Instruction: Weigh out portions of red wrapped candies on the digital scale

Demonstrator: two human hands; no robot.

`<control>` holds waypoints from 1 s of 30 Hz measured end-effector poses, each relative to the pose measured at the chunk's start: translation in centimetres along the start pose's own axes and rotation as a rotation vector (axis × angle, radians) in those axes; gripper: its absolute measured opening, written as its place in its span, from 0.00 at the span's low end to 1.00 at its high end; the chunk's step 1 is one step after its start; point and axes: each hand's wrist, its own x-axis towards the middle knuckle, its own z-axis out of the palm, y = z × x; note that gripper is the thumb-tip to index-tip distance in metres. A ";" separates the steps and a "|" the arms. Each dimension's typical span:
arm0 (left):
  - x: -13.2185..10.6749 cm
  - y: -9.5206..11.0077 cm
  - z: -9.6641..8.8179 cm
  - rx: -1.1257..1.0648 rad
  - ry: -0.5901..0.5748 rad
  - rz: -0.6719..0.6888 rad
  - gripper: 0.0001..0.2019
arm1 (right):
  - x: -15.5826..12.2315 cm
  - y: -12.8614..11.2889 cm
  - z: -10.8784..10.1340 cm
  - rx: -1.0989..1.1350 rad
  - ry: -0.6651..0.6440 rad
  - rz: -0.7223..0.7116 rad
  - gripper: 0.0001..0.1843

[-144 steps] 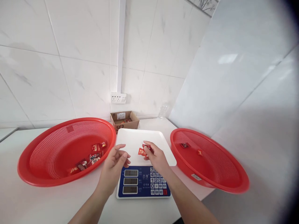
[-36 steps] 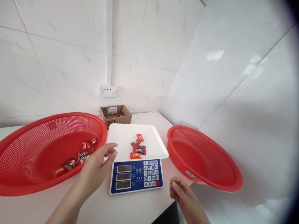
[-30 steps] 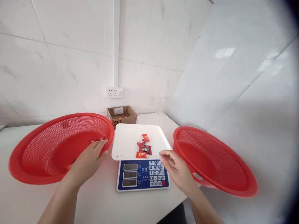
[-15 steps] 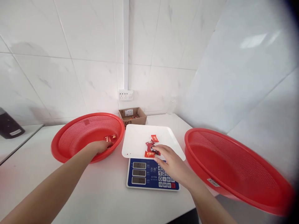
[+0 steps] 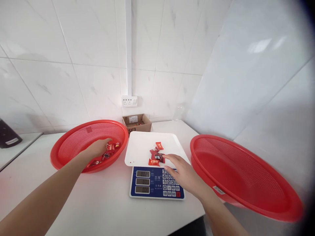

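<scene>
My left hand [image 5: 96,148] reaches into the left red mesh basket [image 5: 73,144], fingers stretched out beside the red-wrapped candies [image 5: 109,150] lying there. My right hand [image 5: 180,171] hovers over the blue keypad of the digital scale [image 5: 147,185]. Its fingers are extended, and the fingertips touch the small group of wrapped candies [image 5: 156,156] on the scale's white tray [image 5: 139,146]. One more red candy [image 5: 159,145] lies a little farther back on the tray. Neither hand visibly grips anything.
A second, larger red mesh basket [image 5: 246,183] stands at the right, overhanging the counter edge. A small open cardboard box [image 5: 136,122] sits against the tiled wall under a wall socket [image 5: 129,101]. A clear bottle [image 5: 178,113] stands in the corner, a dark object [image 5: 7,136] at far left.
My left hand went from beside the scale into the left basket. The right hand rose from the counter edge to the tray's candies. The right basket's earlier candies are gone from it.
</scene>
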 end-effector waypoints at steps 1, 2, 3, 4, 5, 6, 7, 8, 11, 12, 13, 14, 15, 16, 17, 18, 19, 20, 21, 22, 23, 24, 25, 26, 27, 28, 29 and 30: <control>-0.2 0.2 -0.3 0.004 0.016 -0.003 0.20 | 0.1 0.0 0.0 0.004 -0.004 0.003 0.21; -0.4 0.5 -0.6 -0.001 0.041 -0.005 0.20 | 0.1 0.0 0.1 0.010 -0.007 0.005 0.21; -0.7 0.9 -0.9 -0.012 0.075 -0.006 0.20 | 0.2 0.0 0.1 0.016 -0.009 0.004 0.20; -1.0 1.4 -1.1 -0.029 0.114 -0.006 0.19 | 0.4 -0.1 0.1 0.019 -0.009 0.000 0.20; -1.4 2.0 -1.4 -0.055 0.155 -0.004 0.17 | 0.5 -0.1 0.2 0.020 -0.008 -0.006 0.20; -1.8 2.7 -1.5 -0.092 0.195 0.001 0.16 | 0.8 -0.1 0.3 0.017 -0.005 -0.010 0.19; -2.3 3.5 -1.6 -0.141 0.227 0.010 0.15 | 1.1 -0.1 0.5 0.009 -0.001 -0.015 0.19; -3.0 4.5 -1.6 -0.203 0.250 0.024 0.13 | 1.4 -0.1 0.7 -0.003 0.002 -0.019 0.19; -5.2 7.4 -0.4 -0.444 0.239 0.103 0.10 | 2.7 0.0 1.5 -0.048 0.008 -0.026 0.19; -6.0 8.3 0.4 -0.531 0.208 0.131 0.10 | 3.1 0.1 1.8 -0.064 0.010 -0.029 0.19; -6.8 9.2 1.3 -0.615 0.176 0.152 0.10 | 3.5 0.1 2.0 -0.081 0.008 -0.033 0.19; -7.4 9.9 2.4 -0.693 0.130 0.165 0.11 | 3.8 0.1 2.3 -0.097 0.007 -0.038 0.19; -8.0 10.5 3.4 -0.768 0.085 0.172 0.11 | 4.1 0.1 2.5 -0.111 0.004 -0.042 0.19; -8.4 10.9 4.4 -0.840 0.043 0.176 0.12 | 4.3 0.1 2.6 -0.124 0.004 -0.045 0.19; -8.7 11.3 5.4 -0.908 0.007 0.172 0.13 | 4.4 0.1 2.7 -0.134 0.004 -0.043 0.19; -8.9 11.4 6.2 -0.971 -0.023 0.166 0.14 | 4.5 0.2 2.8 -0.138 0.007 -0.036 0.19; -9.0 11.5 7.0 -1.028 -0.048 0.158 0.15 | 4.5 0.2 2.8 -0.134 0.014 -0.024 0.20; -9.0 11.5 7.6 -1.077 -0.068 0.148 0.15 | 4.5 0.3 2.8 -0.121 0.028 -0.008 0.20; -8.9 11.5 8.1 -1.119 -0.085 0.138 0.16 | 4.5 0.4 2.7 -0.099 0.048 0.009 0.20; -8.9 11.4 8.4 -1.153 -0.100 0.130 0.16 | 4.5 0.5 2.6 -0.065 0.078 0.026 0.20; -8.8 11.4 8.7 -1.178 -0.113 0.123 0.16 | 4.4 0.5 2.6 -0.018 0.118 0.037 0.20; -8.8 11.4 9.0 -1.195 -0.127 0.116 0.16 | 4.3 0.4 2.5 0.045 0.164 0.039 0.19; -8.8 11.4 9.2 -1.204 -0.142 0.111 0.17 | 4.1 0.2 2.4 0.121 0.206 0.035 0.19; -9.0 11.5 9.3 -1.208 -0.157 0.108 0.18 | 3.9 -0.1 2.4 0.209 0.237 0.027 0.18; -9.1 11.7 9.5 -1.206 -0.174 0.108 0.18 | 3.6 -0.6 2.4 0.301 0.252 0.012 0.17; -9.4 11.9 9.5 -1.201 -0.196 0.115 0.19 | 3.1 -1.2 2.4 0.383 0.248 -0.007 0.17; -9.6 12.2 9.6 -1.196 -0.224 0.127 0.20 | 2.7 -1.9 2.5 0.446 0.229 -0.031 0.16; -9.9 12.5 9.6 -1.196 -0.250 0.141 0.21 | 2.2 -2.6 2.6 0.483 0.200 -0.059 0.16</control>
